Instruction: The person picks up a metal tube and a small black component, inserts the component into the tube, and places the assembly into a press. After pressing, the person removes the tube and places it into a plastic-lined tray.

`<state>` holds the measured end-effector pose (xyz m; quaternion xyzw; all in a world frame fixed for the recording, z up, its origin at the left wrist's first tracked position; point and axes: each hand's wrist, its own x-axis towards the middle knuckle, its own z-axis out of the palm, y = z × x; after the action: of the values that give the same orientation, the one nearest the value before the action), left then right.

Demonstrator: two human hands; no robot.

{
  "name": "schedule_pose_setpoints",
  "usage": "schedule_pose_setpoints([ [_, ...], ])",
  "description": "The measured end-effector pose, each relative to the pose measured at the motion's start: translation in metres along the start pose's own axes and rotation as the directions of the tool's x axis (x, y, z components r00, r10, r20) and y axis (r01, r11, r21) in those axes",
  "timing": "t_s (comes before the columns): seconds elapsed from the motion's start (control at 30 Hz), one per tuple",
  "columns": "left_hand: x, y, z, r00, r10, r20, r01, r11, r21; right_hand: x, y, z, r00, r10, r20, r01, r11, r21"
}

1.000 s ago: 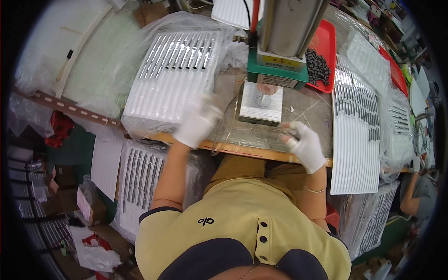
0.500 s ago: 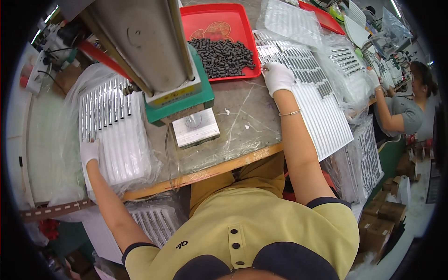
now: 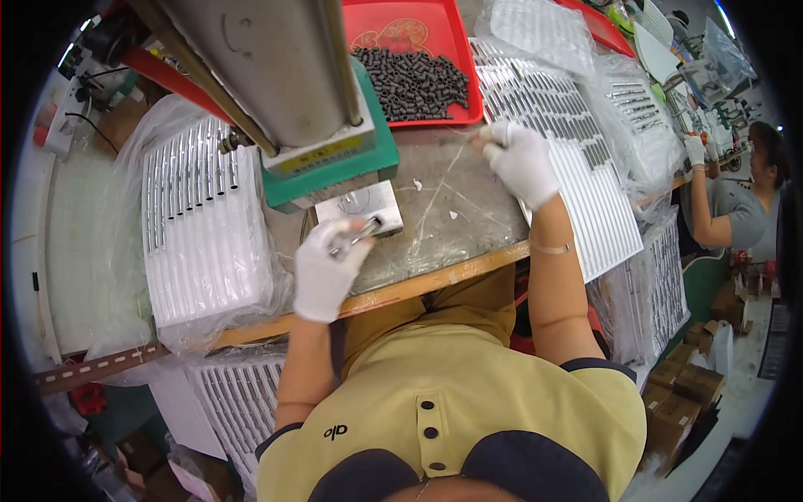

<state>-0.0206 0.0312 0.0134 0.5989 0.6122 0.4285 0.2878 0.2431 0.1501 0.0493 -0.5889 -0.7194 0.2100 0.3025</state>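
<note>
My left hand [image 3: 324,272], in a white glove with bare fingertips, is closed round a short shiny metal tube [image 3: 358,238]. The tube's dark open end points up and right, just over the front of a silver metal block [image 3: 383,207] under a green-based press [image 3: 387,134]. My right hand [image 3: 523,161], gloved alike, hovers over the table near the lower right corner of a red tray [image 3: 474,92]. Its fingers are pinched together and slightly blurred; anything between them is too small to make out. Many small black plastic sleeves [image 3: 414,84] lie piled in that tray.
On the left, a white ribbed foam tray [image 3: 217,268] holds a row of metal tubes [image 3: 188,171] in plastic wrap. Another ribbed tray [image 3: 590,230] with tubes lies at right. The wooden table edge [image 3: 418,282] runs before me. A co-worker [image 3: 736,209] sits far right.
My left hand has come from the left foam tray to the block, bringing a metal tube. My right hand has drawn back slightly from the red tray's corner, toward me.
</note>
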Motion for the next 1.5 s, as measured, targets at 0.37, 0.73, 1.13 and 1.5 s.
schedule_pose_setpoints([
  [0.37, 0.002, 0.025, 0.088, 0.987, 0.102, 0.124, -0.084, 0.986, -0.143, -0.086, 0.004, -0.032, 0.994, -0.108, 0.02, 0.107, 0.992, 0.061],
  [0.73, 0.001, 0.018, 0.122, 0.927, -0.129, 0.352, 0.301, 0.816, -0.493, -0.08, 0.075, -0.092, 0.986, 0.166, -0.013, -0.166, 0.984, -0.062],
  [1.13, 0.012, 0.016, 0.113, 0.923, 0.028, 0.384, 0.292, 0.598, -0.746, 0.002, 0.246, -0.109, 0.743, 0.593, -0.312, -0.655, 0.547, -0.522],
  [1.5, 0.004, 0.008, 0.094, 0.948, -0.111, 0.298, 0.242, 0.862, -0.446, -0.073, 0.038, -0.069, 0.97, 0.242, -0.003, -0.195, 0.787, 0.585],
])
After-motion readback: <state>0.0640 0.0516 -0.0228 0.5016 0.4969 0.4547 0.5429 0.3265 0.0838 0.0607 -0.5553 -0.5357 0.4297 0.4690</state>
